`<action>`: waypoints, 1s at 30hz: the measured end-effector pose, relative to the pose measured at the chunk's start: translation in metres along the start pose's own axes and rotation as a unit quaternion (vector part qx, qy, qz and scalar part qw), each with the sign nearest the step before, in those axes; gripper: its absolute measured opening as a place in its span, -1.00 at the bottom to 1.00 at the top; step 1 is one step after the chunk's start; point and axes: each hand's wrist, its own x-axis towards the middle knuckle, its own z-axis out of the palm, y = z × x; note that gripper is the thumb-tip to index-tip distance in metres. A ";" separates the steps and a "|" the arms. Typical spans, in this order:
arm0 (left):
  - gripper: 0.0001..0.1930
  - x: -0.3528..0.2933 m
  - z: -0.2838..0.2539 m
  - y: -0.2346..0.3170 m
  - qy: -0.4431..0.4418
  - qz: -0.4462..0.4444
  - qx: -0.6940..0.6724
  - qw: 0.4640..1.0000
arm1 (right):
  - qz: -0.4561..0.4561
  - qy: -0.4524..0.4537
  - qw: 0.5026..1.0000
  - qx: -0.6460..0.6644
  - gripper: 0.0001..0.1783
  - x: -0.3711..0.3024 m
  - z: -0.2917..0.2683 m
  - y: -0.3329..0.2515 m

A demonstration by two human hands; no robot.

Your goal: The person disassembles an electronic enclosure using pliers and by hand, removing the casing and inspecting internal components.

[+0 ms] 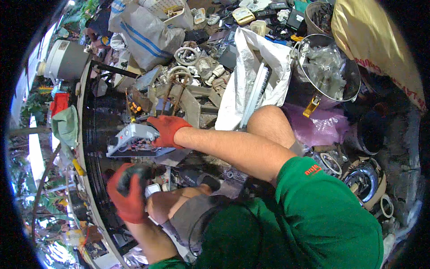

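Note:
My right hand (168,131), in a red glove, grips the right end of a grey plastic device housing (136,132). Its side lies exposed, with circuit parts and small wires showing inside. A flat panel (134,153) runs along its lower edge. My left hand (127,193), in a red glove with dark finger pads, is raised just below and nearer to me, apart from the housing. Its fingers curl loosely, the thumb stands off from them, and nothing shows clearly between. Tools with yellow and orange handles (133,108) lie beyond the housing.
A white sack (227,101) holding a long pale strip stands ahead, beside a metal bucket (309,71) of clear plastic scraps. Grey frame pieces (201,105) and piled electronic scrap lie past my hands. A metal rail (82,134) runs along the left. Purple plastic (316,123) is at right.

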 end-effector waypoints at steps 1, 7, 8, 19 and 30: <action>-0.56 -0.006 0.015 -0.007 0.074 0.091 0.087 0.989 | -0.002 0.008 1.000 0.003 -0.16 0.001 0.000 0.001; -0.46 0.077 0.027 -0.081 0.114 0.114 0.323 0.933 | 0.023 -0.023 0.999 -0.030 -0.08 0.000 0.001 -0.005; -0.53 0.093 0.029 -0.095 0.091 0.119 0.355 0.923 | 0.014 -0.014 0.999 -0.037 -0.09 0.000 0.005 -0.009; -0.64 0.105 0.057 -0.108 0.164 0.076 0.306 0.935 | -0.076 -0.107 0.898 -0.420 -0.23 -0.059 -0.138 0.001; -0.67 0.109 0.061 -0.096 0.166 0.070 0.275 0.944 | 0.061 -0.241 0.757 -0.605 -0.61 -0.091 -0.199 0.093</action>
